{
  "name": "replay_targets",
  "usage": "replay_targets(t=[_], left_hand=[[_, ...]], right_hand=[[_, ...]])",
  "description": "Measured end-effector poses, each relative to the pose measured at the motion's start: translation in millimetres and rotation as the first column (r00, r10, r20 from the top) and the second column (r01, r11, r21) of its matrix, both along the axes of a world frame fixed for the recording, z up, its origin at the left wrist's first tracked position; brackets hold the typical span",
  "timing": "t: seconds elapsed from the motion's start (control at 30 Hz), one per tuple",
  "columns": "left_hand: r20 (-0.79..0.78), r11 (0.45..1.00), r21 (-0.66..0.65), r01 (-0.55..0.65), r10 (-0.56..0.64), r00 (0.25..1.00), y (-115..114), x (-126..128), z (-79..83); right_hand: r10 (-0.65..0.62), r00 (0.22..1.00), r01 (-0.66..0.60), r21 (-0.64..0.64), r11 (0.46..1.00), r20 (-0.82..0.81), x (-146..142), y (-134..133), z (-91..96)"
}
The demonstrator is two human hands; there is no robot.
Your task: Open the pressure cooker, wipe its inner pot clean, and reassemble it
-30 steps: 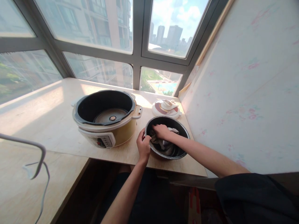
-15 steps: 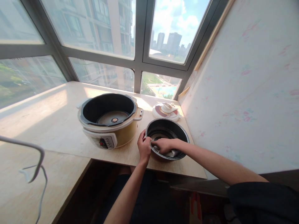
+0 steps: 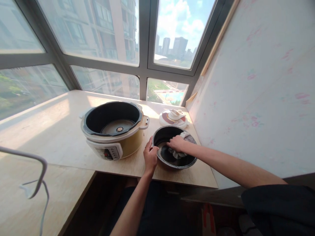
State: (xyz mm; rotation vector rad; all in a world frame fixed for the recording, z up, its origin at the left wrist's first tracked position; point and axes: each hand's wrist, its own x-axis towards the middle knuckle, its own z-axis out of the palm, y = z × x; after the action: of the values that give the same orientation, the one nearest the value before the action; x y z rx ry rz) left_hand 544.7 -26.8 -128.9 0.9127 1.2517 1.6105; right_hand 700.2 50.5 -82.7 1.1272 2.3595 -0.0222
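Observation:
A dark round inner pot (image 3: 162, 131) sits near the counter's front edge, close to the wall. My left hand (image 3: 150, 155) grips its left rim, thumb over the edge and fingers along the outside. Inside the pot, my right hand (image 3: 177, 144) is closed on a greyish cloth (image 3: 179, 154), which bunches beneath the palm and up behind the wrist. Some of my right fingers are hidden in the folds. Left of the pot stands the cooker body (image 3: 128, 142), uncovered, with a dark interior and a control panel on its front.
The cooker's white and brown lid (image 3: 173, 118) lies behind the pot. A grey bent tube (image 3: 41, 160) and a cable stand at the left. Windows (image 3: 105, 78) border the counter (image 3: 71, 144) at the back, a papered wall (image 3: 241, 98) at the right.
My right hand has moved up and back inside the pot, bringing the cloth with it, and more cloth shows. My left hand stays at the rim. The view has shifted slightly.

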Motion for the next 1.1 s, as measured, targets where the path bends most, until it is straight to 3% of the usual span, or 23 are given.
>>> replay_targets(t=[0.17, 0.33, 0.47, 0.6, 0.7, 0.8, 0.97, 1.1], left_hand=[[-0.011, 1.0, 0.023, -0.017, 0.017, 1.0, 1, 0, -1.8], [-0.024, 0.999, 0.03, -0.024, 0.025, 0.999, 2, 0, -2.3], [-0.018, 0.999, 0.025, -0.02, 0.021, 1.0, 2, 0, -2.4], [-0.026, 0.999, 0.047, -0.019, 0.02, 0.999, 3, 1, -0.7], [-0.047, 0.998, 0.049, -0.043, 0.046, 0.998, 3, 1, 1.1], [-0.045, 0.998, 0.032, -0.062, 0.064, 0.997, 3, 2, 2.6], [-0.005, 0.995, 0.027, -0.095, 0.095, 0.995, 3, 6, 4.7], [-0.015, 0.992, 0.034, -0.119, 0.12, 0.993, 2, 7, 5.1]], right_hand=[[0.093, 0.993, -0.079, 0.187, 0.979, -0.068, -4, 5, 3.9], [0.285, 0.94, -0.193, 0.397, 0.897, -0.189, -8, 7, 12.7], [0.32, 0.917, -0.168, 0.497, 0.852, -0.239, -4, 6, 26.2], [0.171, 0.955, -0.008, 0.554, 0.832, -0.243, 2, 8, 47.1], [-0.073, 0.952, 0.219, 0.499, 0.839, -0.296, 10, 9, 62.4], [-0.271, 0.905, 0.398, 0.427, 0.812, -0.329, 27, 6, 74.3], [-0.406, 0.857, 0.496, 0.298, 0.815, -0.316, 63, -13, 85.7], [-0.438, 0.831, 0.518, 0.192, 0.833, -0.344, 80, -42, 88.9]])
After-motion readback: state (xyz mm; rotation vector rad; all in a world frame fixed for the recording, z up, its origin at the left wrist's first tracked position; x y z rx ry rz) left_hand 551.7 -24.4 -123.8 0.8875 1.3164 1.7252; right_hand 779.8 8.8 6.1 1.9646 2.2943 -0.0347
